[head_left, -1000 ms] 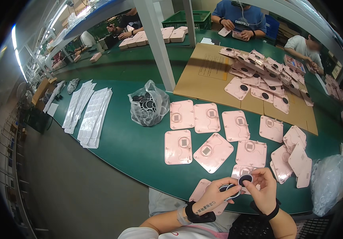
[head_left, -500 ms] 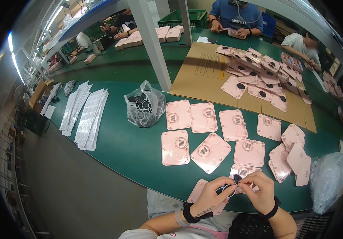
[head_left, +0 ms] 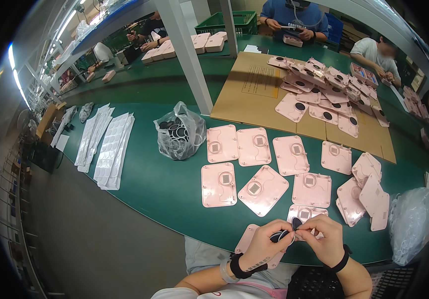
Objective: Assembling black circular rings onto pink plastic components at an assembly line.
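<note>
At the near edge of the table, my left hand (head_left: 263,245) is closed on several black round pads with pale rims (head_left: 276,236). One more black pad (head_left: 296,223) stands up between both hands. The fingertips of my right hand (head_left: 326,240) are pinched together at that pad's edge. Under and just beyond the hands lie pink plastic panels, partly covered by them; one panel (head_left: 308,213) shows a round grille. Farther out, more pink panels (head_left: 219,192) lie in loose rows, each with a ring and slots.
A clear bag of black pads (head_left: 178,142) sits left of the panels, near white sheets (head_left: 112,154). Beyond, pink panels with black discs (head_left: 324,94) are heaped on cardboard (head_left: 239,94). A metal post (head_left: 189,60) rises mid-table. Plastic wrap (head_left: 413,224) lies right. Co-workers sit opposite.
My hands keep nearly the same pose, with the upright pad still between them. Across the table, the co-worker in blue has raised their hands off a pink part, which now rests on the table.
</note>
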`<state>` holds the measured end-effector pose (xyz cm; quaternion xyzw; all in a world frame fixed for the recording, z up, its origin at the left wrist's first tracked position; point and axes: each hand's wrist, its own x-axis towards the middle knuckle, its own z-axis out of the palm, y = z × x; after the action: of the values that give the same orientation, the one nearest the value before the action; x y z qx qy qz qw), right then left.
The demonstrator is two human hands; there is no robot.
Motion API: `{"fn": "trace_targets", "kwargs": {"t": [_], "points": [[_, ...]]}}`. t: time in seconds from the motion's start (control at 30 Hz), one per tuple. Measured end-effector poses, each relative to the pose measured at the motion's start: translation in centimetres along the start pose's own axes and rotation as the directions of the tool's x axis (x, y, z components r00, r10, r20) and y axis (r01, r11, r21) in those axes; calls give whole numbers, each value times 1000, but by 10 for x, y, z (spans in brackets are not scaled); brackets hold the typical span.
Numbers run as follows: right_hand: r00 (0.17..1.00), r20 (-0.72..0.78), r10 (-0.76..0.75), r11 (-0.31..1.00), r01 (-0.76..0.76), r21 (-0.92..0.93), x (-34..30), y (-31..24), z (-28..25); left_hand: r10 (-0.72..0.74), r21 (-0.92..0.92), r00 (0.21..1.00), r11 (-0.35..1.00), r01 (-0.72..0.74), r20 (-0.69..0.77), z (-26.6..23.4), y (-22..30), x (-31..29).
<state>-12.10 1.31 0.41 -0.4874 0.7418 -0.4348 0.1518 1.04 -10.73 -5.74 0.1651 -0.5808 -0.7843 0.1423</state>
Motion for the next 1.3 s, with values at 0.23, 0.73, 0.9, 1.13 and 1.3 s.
{"fn": "trace_targets", "kwargs": {"t": [0.23, 0.73, 0.9, 1.13, 1.3], "points": [[996, -81, -33, 999, 34, 18, -3, 0, 8, 20, 14, 1000, 1000, -20, -15, 2, 5, 0], [977, -112, -183, 977, 168, -128, -2, 0, 6, 172, 149, 983, 976, -160, -70, 9, 2, 2], [976, -126, -176, 983, 166, -84, 2, 5, 7, 185, 194, 980, 966, -169, -67, 6, 7, 4], [985, -149, -86, 996, 88, 10, 0, 4, 7, 292, 304, 952, 919, -251, -98, 8, 3, 8], [982, -140, -128, 992, 125, -33, -1, 12, 8, 342, 417, 934, 867, -271, -103, 12, 4, 6]]}}
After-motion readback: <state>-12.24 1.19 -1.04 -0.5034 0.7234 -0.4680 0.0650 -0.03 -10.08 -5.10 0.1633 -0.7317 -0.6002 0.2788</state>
